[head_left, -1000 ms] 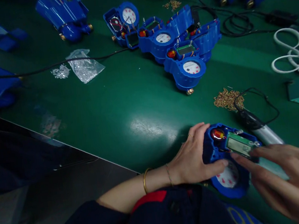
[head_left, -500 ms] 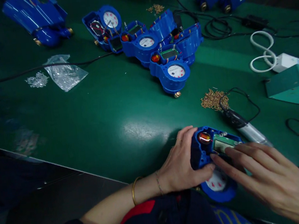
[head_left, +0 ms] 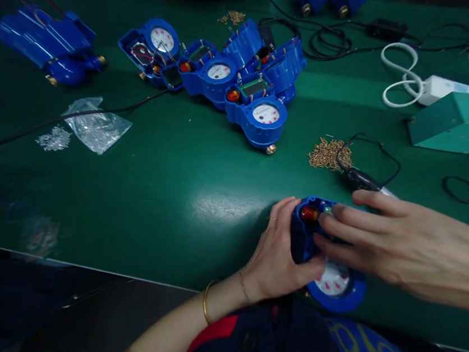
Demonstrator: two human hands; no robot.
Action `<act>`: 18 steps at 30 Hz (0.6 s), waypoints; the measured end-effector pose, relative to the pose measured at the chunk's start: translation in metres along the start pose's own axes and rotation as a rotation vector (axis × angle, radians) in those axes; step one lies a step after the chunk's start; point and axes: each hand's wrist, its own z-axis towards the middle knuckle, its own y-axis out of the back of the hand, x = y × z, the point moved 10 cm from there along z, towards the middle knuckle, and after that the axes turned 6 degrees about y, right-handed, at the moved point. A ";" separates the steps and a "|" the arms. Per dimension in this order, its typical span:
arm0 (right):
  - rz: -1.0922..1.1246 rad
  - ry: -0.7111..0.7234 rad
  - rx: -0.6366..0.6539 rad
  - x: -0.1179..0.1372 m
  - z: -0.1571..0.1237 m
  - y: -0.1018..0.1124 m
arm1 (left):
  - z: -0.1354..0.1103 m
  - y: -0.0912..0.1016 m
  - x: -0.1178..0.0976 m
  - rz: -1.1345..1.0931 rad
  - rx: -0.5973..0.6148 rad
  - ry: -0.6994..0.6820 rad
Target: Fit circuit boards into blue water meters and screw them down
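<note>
An open blue water meter (head_left: 340,298) lies by the table's front edge, its white dial facing up and partly covered. An orange-red cylindrical part (head_left: 309,214) shows inside its housing. My left hand (head_left: 275,256) is wrapped round the left side of the meter, thumb near the dial. Over the housing lies my right hand (head_left: 387,232), fingers spread and fingertips reaching into the compartment beside the cylindrical part. No held piece shows between them. The meter's display is hidden beneath this hand. Just beyond lies an electric screwdriver (head_left: 364,180), partly covered by my right hand.
Brass screws (head_left: 329,154) lie in a pile behind the screwdriver. Several open meters (head_left: 260,122) stand mid-table. A plastic bag (head_left: 95,127) with small clear pieces lies left. Cables, a white power strip (head_left: 440,89) and a green box (head_left: 457,123) occupy the right.
My right hand has shifted left and up over the housing, covering the display that showed before. My left hand keeps its hold. The whole view has shifted slightly.
</note>
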 end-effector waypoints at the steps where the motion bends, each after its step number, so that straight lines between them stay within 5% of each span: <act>1: -0.006 -0.007 0.005 0.003 0.001 -0.001 | 0.000 0.001 0.000 -0.002 -0.005 -0.005; 8: 0.085 -0.092 -0.084 0.016 -0.023 0.006 | -0.001 0.002 -0.001 -0.052 -0.018 0.026; 13: 0.275 -0.748 -0.240 -0.028 -0.087 -0.004 | -0.003 0.000 0.005 -0.076 -0.016 0.084; 18: 0.874 -1.178 -0.286 -0.017 -0.130 -0.083 | 0.003 0.004 0.013 -0.237 0.066 0.179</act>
